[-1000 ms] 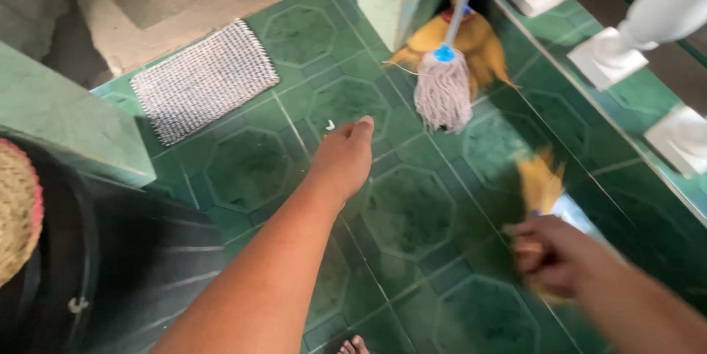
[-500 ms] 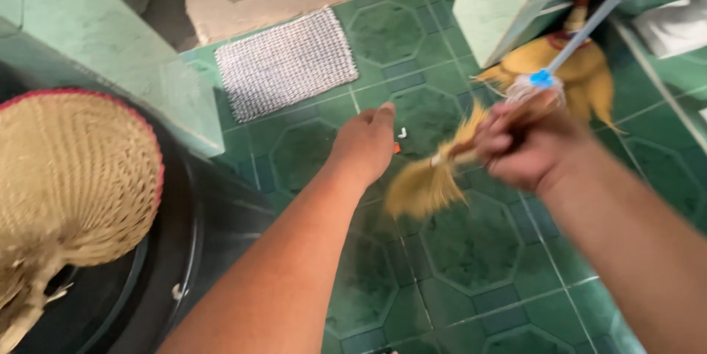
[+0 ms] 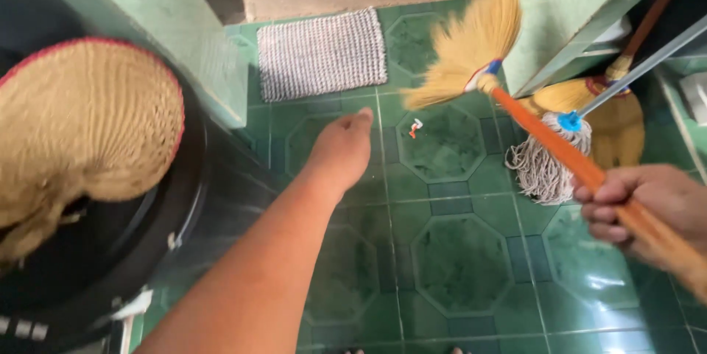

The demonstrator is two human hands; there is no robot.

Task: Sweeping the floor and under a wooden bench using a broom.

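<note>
- Our right hand (image 3: 648,210) is wrapped around the orange handle of a straw broom (image 3: 471,41), fingers curled tight about the stick.
- The broom runs slantwise from that hand up to its yellow bristle head, which fans out above the green tiled floor (image 3: 456,265), just to the right of the woven mat (image 3: 322,53) and beside the pale green pillar (image 3: 574,8).
- Our left hand (image 3: 340,149) stretches forward over the floor, below the mat, empty. Its fingers lie close together and pointed ahead; we cannot tell how far they are curled underneath.
- A small white and orange scrap (image 3: 414,127) lies on the tiles to the right of the left hand, near it but not touching, below the mat's lower right corner.
- A string mop (image 3: 543,166) with a blue collar and a grey pole rests on the floor to the right of the scrap, and the broom handle crosses in front of it.
- A second broom (image 3: 615,114), with yellow bristles and a brown stick, leans behind the mop, against the pillar's foot.
- To the left of the mat, nearer to us, a woven straw fan (image 3: 81,133) with a red edge lies on top of a round black tub (image 3: 110,251).
- A pale green wall (image 3: 184,37) runs between the tub and the mat.
</note>
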